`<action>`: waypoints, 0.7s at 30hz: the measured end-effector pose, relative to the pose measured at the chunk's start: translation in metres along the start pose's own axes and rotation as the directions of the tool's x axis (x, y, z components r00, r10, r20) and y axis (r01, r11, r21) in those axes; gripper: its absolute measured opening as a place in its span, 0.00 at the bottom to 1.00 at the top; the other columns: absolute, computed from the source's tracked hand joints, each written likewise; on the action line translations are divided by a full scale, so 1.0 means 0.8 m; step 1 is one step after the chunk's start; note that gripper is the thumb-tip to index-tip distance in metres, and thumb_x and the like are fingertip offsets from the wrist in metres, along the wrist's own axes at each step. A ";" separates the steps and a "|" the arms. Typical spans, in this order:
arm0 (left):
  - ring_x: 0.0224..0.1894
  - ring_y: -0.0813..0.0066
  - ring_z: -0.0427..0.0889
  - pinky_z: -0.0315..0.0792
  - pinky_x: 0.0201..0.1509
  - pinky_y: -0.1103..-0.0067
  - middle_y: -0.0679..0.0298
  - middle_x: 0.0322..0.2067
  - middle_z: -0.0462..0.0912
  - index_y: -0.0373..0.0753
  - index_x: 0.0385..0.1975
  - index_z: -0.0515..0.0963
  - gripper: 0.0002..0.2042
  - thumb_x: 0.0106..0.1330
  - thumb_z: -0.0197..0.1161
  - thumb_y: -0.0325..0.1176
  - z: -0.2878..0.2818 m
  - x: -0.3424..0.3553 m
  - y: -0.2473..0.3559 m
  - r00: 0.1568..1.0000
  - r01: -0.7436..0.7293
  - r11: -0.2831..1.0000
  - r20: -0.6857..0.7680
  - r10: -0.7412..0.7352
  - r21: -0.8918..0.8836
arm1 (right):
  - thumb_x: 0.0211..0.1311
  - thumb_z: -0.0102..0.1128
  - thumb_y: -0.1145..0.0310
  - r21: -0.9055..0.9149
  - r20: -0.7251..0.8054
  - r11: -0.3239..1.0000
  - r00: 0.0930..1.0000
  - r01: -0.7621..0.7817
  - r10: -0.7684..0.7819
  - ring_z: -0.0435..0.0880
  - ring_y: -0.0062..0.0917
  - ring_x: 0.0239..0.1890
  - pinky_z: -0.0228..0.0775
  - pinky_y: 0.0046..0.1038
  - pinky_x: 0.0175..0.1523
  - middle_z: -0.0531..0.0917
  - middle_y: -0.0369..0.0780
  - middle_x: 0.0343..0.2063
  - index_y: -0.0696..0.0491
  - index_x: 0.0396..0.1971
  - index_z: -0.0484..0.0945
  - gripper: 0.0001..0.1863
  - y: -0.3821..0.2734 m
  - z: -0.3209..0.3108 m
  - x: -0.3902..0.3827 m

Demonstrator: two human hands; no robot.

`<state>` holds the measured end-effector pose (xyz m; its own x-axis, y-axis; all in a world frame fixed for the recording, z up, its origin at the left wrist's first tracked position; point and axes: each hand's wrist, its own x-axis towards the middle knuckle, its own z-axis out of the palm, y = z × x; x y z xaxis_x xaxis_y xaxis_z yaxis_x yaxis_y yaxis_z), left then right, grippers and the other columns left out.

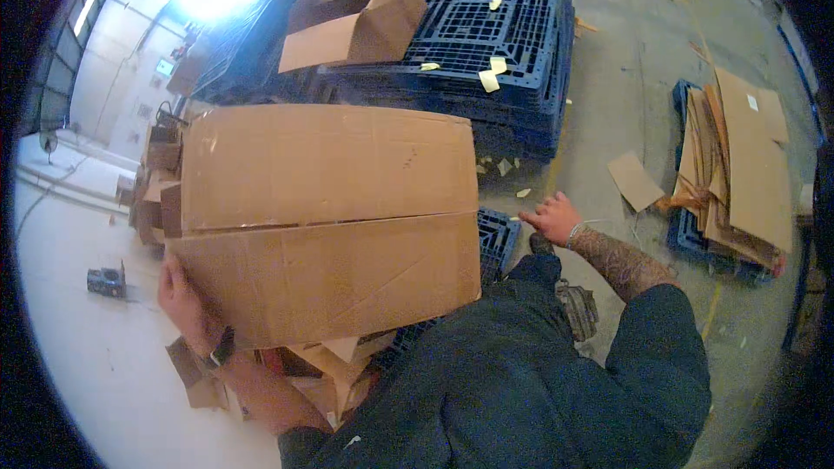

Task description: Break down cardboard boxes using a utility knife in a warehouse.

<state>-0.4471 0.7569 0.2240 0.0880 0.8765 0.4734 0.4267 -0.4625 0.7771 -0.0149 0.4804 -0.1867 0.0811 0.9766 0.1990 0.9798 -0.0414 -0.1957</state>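
As left hand (pixel 184 302) curls against the carton (pixel 330 178), right hand (pixel 553 219) hovers half-open, seemingly empty; probably light, stiffish, best held by 2 edges!

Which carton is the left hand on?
The large carton in the foreground, with a long seam across its face. The left hand is on its left edge; the open carton on the blue pallets sits farther off, untouched.
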 end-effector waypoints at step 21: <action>0.42 0.65 0.80 0.75 0.46 0.72 0.53 0.45 0.79 0.30 0.46 0.73 0.19 0.71 0.55 0.43 -0.025 -0.029 0.055 0.983 0.131 0.988 -0.122 -0.140 -0.081 | 0.71 0.48 0.52 0.944 0.019 0.237 0.754 -0.231 0.657 0.72 0.19 0.22 0.63 0.27 0.29 0.74 0.36 0.18 0.57 0.31 0.77 0.21 0.002 0.013 0.247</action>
<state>-0.4484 0.7137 0.2552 -0.0829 0.9099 0.4066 0.3599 -0.3531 0.8636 0.0010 0.6754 -0.1580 0.7010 0.7131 0.0030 0.0409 -0.0360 -0.9985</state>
